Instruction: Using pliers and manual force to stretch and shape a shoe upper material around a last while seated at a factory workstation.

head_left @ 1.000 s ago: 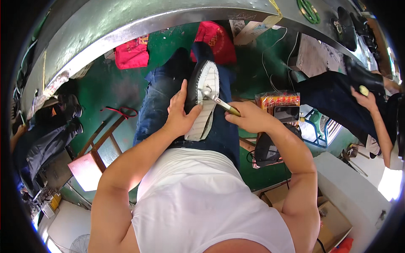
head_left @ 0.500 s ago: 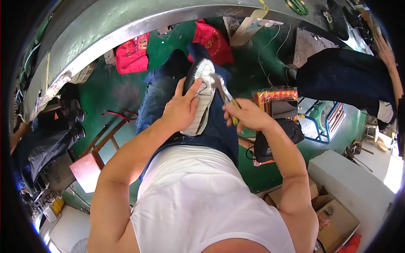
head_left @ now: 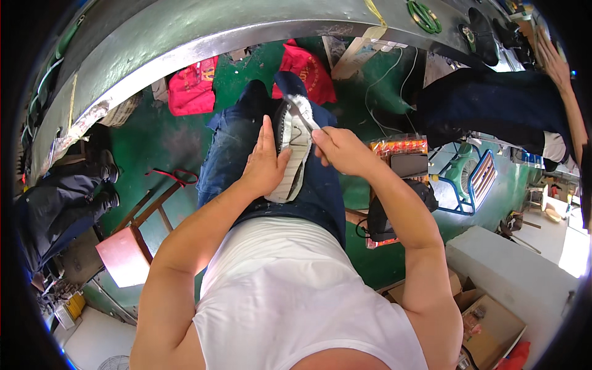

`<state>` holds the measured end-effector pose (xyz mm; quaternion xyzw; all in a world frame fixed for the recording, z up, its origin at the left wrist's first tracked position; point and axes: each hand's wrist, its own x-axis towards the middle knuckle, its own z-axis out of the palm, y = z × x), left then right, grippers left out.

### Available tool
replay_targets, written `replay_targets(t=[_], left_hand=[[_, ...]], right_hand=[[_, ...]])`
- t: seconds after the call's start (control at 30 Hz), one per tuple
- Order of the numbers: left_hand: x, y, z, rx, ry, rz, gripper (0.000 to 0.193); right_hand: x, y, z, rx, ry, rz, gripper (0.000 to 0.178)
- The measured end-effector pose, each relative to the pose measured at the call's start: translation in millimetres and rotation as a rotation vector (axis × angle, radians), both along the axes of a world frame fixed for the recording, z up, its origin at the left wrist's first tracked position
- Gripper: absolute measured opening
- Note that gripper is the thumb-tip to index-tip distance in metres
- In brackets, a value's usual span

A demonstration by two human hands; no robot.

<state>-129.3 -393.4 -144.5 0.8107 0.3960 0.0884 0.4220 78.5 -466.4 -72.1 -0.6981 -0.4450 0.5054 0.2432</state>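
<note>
A shoe lies sole up across my thighs, its pale ridged sole [head_left: 295, 165] toward me and a dark stitched edge along its left side. My left hand [head_left: 264, 163] lies along that left side with fingers stretched out, open, and its thumb rests on the sole. My right hand [head_left: 338, 149] is closed round the handle of a hammer [head_left: 300, 113]. The hammer's head is down at the toe half of the sole; whether it touches cannot be made out. The right hand hides most of the handle.
A metal bench edge [head_left: 246, 38] curves across the far side. To my right are a phone [head_left: 409, 165], a black bag [head_left: 404, 206], a green fan [head_left: 465, 166] and another person's arm [head_left: 561, 74]. A wooden stool [head_left: 126, 253] stands left, near another person's legs [head_left: 68, 206].
The hammer has come down from above the sole's right side onto its toe half. My left fingers have straightened from their hold on the shoe's edge. The view has shifted slightly.
</note>
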Motion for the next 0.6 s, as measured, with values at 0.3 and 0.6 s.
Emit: replay_targets(t=[0.3,0.6], left_hand=[[7.6,3.6,2.8,-0.096,0.031,0.037,0.099],[-46.1,8.0,-26.0,-0.541,-0.227,-0.211,0.102]], right_hand=[[-29.2,-39.0,-31.0,0.269,-0.505,0.156,0.045],[-19.9,-33.5,-7.0,-0.023,-0.35,0.189,0.045]])
